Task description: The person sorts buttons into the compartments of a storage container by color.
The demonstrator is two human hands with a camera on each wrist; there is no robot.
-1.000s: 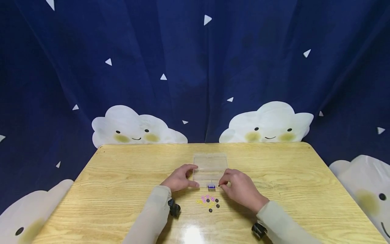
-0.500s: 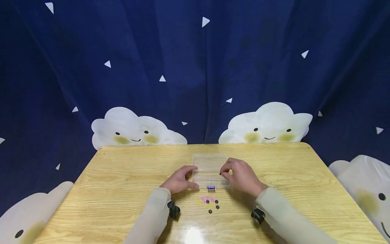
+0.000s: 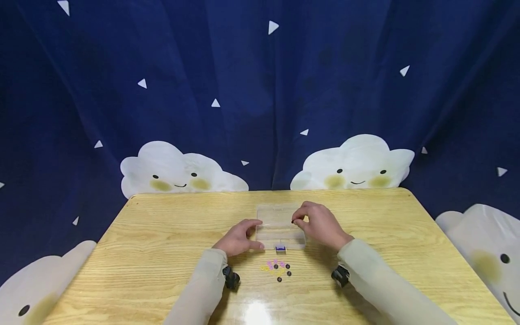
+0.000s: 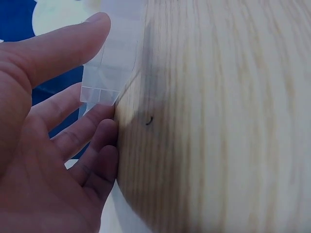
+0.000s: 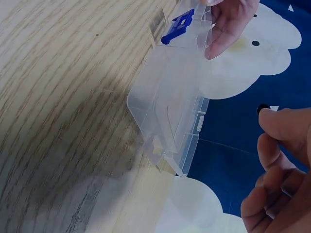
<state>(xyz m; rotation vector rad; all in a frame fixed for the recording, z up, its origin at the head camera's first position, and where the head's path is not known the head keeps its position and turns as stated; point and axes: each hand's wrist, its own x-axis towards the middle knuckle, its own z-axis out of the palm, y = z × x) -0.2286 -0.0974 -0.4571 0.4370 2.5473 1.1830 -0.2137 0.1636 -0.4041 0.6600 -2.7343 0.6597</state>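
Observation:
A clear plastic box stands on the table with its lid raised at the back. My left hand holds the box's left end, thumb at the front and fingers along the side. Thumb and fingertips of my right hand pinch a small black button, held above the right side of the box near the lid. A blue latch is on the box's front. In the left wrist view, the fingertips of the left hand are right at the box end.
Several small pink buttons, yellow buttons and black buttons lie loose on the wooden table in front of the box. A dark blue curtain with clouds hangs behind the table.
My right hand has moved up and away from me, from the box's front right corner to beside the lid, with the black button pinched. The left hand has stayed in place.

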